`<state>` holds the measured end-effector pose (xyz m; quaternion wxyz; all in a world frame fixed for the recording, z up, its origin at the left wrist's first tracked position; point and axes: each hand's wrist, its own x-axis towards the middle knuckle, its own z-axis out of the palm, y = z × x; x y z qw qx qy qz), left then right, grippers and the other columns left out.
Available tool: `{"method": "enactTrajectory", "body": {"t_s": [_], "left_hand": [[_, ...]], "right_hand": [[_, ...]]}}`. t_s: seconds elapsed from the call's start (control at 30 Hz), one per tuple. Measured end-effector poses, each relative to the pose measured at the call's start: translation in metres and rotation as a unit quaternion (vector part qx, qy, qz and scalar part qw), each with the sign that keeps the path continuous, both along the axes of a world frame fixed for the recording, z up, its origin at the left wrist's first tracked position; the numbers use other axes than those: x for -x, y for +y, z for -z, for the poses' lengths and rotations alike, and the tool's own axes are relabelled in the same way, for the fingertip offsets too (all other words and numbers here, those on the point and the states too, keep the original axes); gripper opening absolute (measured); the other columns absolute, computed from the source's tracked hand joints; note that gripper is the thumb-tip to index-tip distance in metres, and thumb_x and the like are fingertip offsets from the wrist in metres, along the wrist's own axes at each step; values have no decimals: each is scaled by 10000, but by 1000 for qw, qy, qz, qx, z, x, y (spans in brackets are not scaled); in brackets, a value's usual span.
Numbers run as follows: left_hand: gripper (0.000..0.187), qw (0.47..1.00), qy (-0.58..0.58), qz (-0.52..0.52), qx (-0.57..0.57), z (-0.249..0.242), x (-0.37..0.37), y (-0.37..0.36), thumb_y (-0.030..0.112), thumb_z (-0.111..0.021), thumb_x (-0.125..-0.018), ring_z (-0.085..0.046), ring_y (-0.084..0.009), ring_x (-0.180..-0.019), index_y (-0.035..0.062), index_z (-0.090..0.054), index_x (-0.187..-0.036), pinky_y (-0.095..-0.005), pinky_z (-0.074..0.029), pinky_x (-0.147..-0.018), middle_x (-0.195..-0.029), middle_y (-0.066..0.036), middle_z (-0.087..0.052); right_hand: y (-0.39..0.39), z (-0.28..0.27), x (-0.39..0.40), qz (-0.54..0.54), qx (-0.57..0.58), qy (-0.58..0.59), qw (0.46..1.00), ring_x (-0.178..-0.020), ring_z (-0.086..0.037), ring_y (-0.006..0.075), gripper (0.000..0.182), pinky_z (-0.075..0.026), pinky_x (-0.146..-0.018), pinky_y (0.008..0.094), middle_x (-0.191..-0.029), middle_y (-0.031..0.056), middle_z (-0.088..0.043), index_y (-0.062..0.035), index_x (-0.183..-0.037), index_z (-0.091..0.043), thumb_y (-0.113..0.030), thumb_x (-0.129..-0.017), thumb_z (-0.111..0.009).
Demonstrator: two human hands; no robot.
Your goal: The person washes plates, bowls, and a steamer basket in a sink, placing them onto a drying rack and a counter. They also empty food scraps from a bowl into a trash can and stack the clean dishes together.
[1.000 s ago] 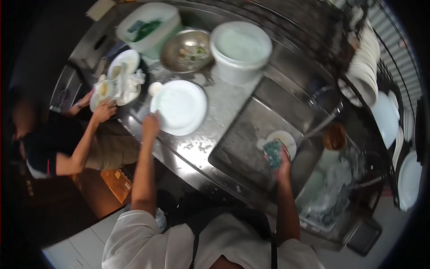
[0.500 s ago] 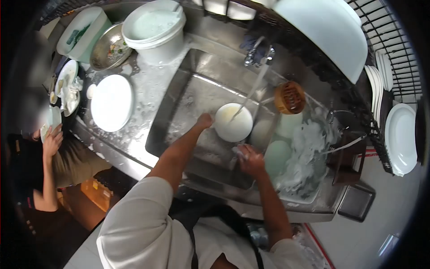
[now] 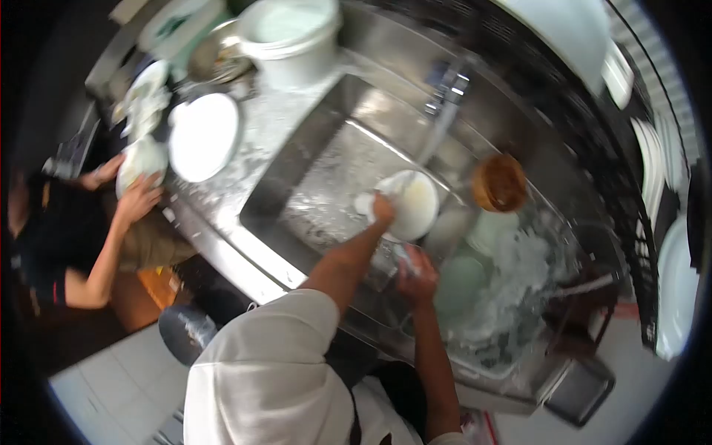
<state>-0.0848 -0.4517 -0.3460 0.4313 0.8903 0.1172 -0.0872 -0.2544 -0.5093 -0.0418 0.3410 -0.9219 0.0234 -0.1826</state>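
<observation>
My left hand (image 3: 383, 211) is closed at the left rim of a white bowl (image 3: 421, 208) in the steel sink (image 3: 315, 193). A small white piece (image 3: 363, 202) shows just left of those fingers, blurred. Below the bowl, my right hand (image 3: 417, 274) is closed around a pale, crumpled wad (image 3: 404, 256), its kind unclear. From the faucet (image 3: 449, 93) a stream of water runs down toward the bowl. Right of my right hand, a pale green round dish (image 3: 461, 285) lies in a foamy, water-filled tub (image 3: 519, 297).
An orange-brown container (image 3: 499, 183) stands at the tub's back edge. On the left counter are a white oval plate (image 3: 204, 137), a white bucket (image 3: 289, 55) and a metal bowl (image 3: 219, 55). A person (image 3: 81, 230) at the left holds a plate (image 3: 141, 163). White dishes (image 3: 649, 163) stand on the right rack.
The view has turned and shifted. My left hand has moved right, over the bowl's left rim, and the bowl looks tilted. The person at left now has both hands at a plate.
</observation>
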Motion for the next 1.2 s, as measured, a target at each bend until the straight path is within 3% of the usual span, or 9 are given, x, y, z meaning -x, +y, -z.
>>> {"method": "enactTrajectory", "body": {"t_s": [0.03,0.1,0.5,0.63,0.7,0.83,0.9,1.0,1.2], "left_hand": [[605,919,-348,80,-166,44,3,-3,314,-675,-823,-563,-368,-1139,-89,-530,-1252,-455,-461,-941,-1159,-266,-601],[591,983,-57,159,-68,15,-28,-6,263,-679,-786,-556,-356,-1176,-23,-519,-1278,-431,-437,-1022,-1255,-258,-571],[414,997,-38,-3,66,-345,32,137,350,-578,-971,-667,-450,-844,-54,-663,-948,-499,-499,-725,-845,-305,-660],[495,992,-97,-41,64,-305,2,175,360,-536,-1003,-646,-368,-662,-98,-646,-851,-480,-470,-602,-714,-273,-646],[474,987,-98,-99,85,-317,-24,208,343,-531,-1010,-580,-232,-600,-96,-648,-875,-435,-456,-568,-668,-200,-645],[383,953,-41,-114,278,-330,-51,286,283,-651,-944,-674,-220,-709,-73,-661,-1086,-374,-551,-678,-907,-169,-716],[434,926,94,-101,351,-346,-46,298,298,-718,-896,-677,-194,-751,-73,-655,-1112,-366,-555,-691,-902,-143,-715],[533,945,140,-40,293,-336,-43,286,364,-747,-864,-677,-194,-788,-82,-643,-1138,-349,-547,-715,-915,-159,-712],[744,969,-5,-95,228,-369,-104,353,435,-719,-871,-661,-212,-886,-145,-515,-1291,-326,-528,-813,-1027,-195,-691]], "right_hand": [[1,2,-1,4,20,5,1000,-939,-667,383,326,-546,-830,443,-1065,182,-679,-62,-1150,-655,-153,-837,-658],[7,-3,-2,6,40,29,999,-988,-639,395,348,-522,-868,467,-1108,184,-653,-54,-1160,-643,-149,-826,-660],[41,55,-132,209,2,46,977,-1058,-581,423,297,-463,-905,497,-1144,214,-620,-34,-1163,-616,-224,-935,-591],[126,20,-161,4,-108,61,992,-1005,-642,382,281,-522,-850,458,-1082,175,-673,-61,-1133,-627,-204,-892,-606],[153,-38,-147,-98,102,190,971,-1014,-654,360,276,-533,-830,458,-1131,173,-675,-78,-1079,-650,-135,-811,-618],[94,15,-151,55,24,-104,993,-965,-605,315,324,-513,-840,454,-985,108,-624,-88,-1042,-685,-20,-738,-596],[108,-37,-180,196,-505,48,839,-1074,-611,270,332,-482,-956,395,-1187,99,-649,-17,-1179,-642,-247,-956,-553],[137,-49,-195,-127,-866,166,454,-1211,-561,271,473,-430,-1066,394,-1341,136,-576,-10,-1314,-555,-364,-1020,-448],[255,-88,-189,18,-831,21,556,-1280,-516,267,515,-414,-1097,416,-1392,150,-533,-33,-1391,-483,-390,-1024,-425]]}}
